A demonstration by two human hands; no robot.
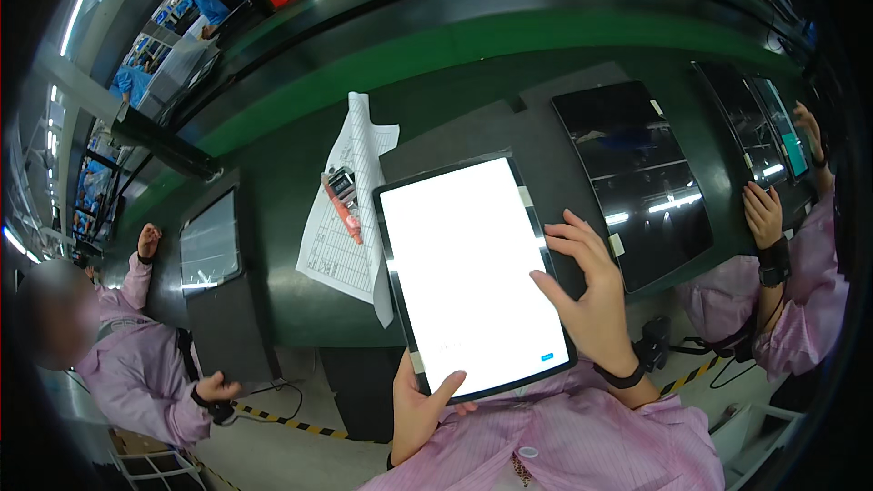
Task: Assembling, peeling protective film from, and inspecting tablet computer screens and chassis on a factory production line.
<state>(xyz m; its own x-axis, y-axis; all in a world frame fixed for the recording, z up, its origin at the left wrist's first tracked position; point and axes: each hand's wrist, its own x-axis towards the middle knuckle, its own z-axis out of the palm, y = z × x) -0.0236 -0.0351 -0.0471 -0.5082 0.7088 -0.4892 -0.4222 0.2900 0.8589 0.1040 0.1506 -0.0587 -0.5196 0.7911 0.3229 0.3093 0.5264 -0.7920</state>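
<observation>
A tablet (473, 277) with a bright white screen and dark bezel is held in front of me, its lower edge close to my body. My left hand (423, 405) grips its lower left corner, the thumb lying over the screen's bottom edge. Beside the right edge is my right hand (591, 295), fingers spread and the thumb at the screen's border. Small pale tabs stick to the tablet's sides. A blue button shows near the screen's lower right.
Printed sheets (336, 250) lie left of the tablet, with an orange-red pen-like tool (346, 215) on them. Dark tablets (637, 182) rest on the right. Co-workers in pink sit at both sides, one by a dark tablet (211, 241) at left. A green-edged rail (436, 45) crosses behind.
</observation>
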